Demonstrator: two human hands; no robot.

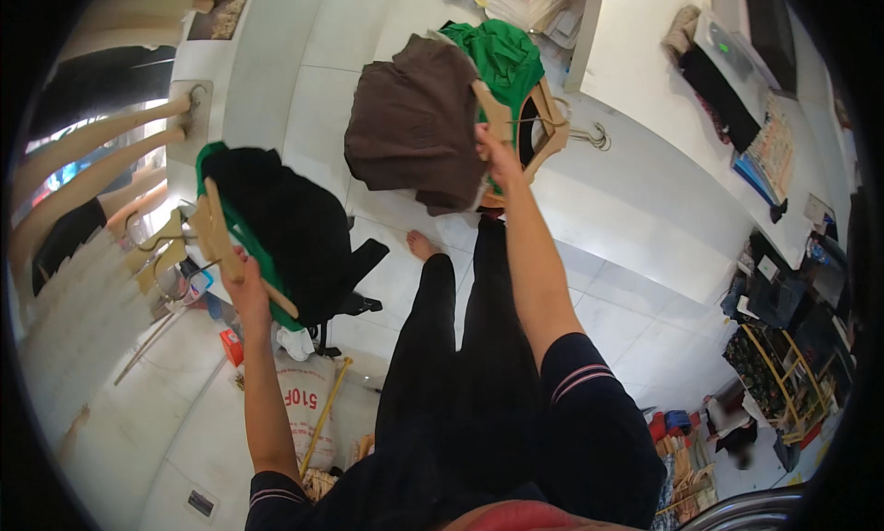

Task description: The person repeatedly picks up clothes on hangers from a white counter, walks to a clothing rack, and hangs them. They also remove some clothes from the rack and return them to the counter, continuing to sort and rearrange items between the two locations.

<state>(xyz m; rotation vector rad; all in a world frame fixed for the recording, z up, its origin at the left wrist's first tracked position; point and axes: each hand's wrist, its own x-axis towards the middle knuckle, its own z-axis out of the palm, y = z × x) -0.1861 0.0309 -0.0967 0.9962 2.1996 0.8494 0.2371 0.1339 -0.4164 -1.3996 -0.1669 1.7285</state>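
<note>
My left hand (247, 289) grips wooden hangers (224, 237) that carry a black garment (283, 220) with a green garment (271, 290) behind it. Their metal hooks point left. In my right hand (498, 156) is a wooden hanger (492, 113) with a dark brown garment (418, 127) hanging from it. Beyond that hand is a green garment (501, 58) with more wooden hangers (550, 127), their hooks bunched at the right. Whether my right hand also holds these hangers is hidden by the brown garment and its hanger.
A long white counter (649, 172) runs along the right, bearing a spiral notebook (770, 151) and dark cloth. Mannequin legs (103, 158) stand at the left on a white ledge. Near my left forearm are a white printed sack (311, 400), a yellow pole (324, 413) and a red box (232, 347).
</note>
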